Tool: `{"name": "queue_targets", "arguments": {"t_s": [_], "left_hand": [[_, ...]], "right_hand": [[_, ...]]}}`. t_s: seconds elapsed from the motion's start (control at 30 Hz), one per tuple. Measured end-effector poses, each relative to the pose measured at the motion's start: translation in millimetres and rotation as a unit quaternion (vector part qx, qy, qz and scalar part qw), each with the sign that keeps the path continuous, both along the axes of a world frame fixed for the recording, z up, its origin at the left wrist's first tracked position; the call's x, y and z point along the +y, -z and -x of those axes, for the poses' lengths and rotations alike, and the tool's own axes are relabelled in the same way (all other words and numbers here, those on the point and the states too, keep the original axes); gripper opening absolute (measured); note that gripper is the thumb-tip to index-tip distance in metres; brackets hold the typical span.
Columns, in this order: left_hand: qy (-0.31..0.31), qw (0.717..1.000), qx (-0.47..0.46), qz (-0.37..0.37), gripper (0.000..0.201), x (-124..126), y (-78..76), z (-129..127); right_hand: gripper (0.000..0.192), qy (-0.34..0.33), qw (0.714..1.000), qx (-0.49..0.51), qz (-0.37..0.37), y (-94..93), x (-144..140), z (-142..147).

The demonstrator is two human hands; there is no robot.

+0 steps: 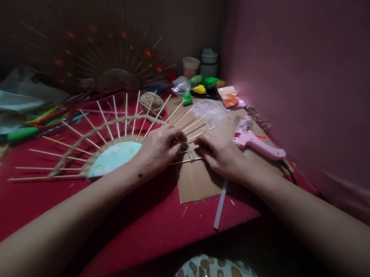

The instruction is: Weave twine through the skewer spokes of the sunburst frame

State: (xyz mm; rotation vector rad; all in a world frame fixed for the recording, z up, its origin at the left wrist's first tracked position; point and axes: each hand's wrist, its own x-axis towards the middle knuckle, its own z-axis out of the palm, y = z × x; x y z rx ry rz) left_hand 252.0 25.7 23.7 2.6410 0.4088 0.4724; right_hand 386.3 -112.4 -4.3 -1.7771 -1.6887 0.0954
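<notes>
A half-round fan frame of thin wooden sticks (pixel 102 119) lies across the table, its sticks spreading from a pale blue half disc (pixel 114 158) with a twine border. A braided twine strip (pixel 75 146) arcs over the sticks, and its right end (pixel 190 152) shows between my hands. My left hand (pixel 163 148) is closed, thumb and fingers pinching the strip near that end. My right hand (pixel 225 152) faces it with curled fingers close to the outermost sticks; what its fingertips hold is hidden. Cardboard (pixel 194 184) lies beneath the frame's right side.
A pink glue gun (pixel 260 146) rests at the right, with a glue stick (pixel 220 205) near the front edge. Behind are a twine ball (pixel 151 103), bagged coloured clay (pixel 229 98), a cup (pixel 191 66) and a bottle (pixel 209 61). A pink wall (pixel 310 85) bounds the right.
</notes>
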Motion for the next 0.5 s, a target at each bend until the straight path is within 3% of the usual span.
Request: {"name": "queue_targets", "arguments": {"t_s": [0.5], "left_hand": [[0.004, 1.000, 0.000, -0.017, 0.015, -0.5, 3.2, -0.8]], "right_hand": [[0.014, -0.004, 1.000, -0.007, 0.016, -3.0, -0.2, 3.2]]}}
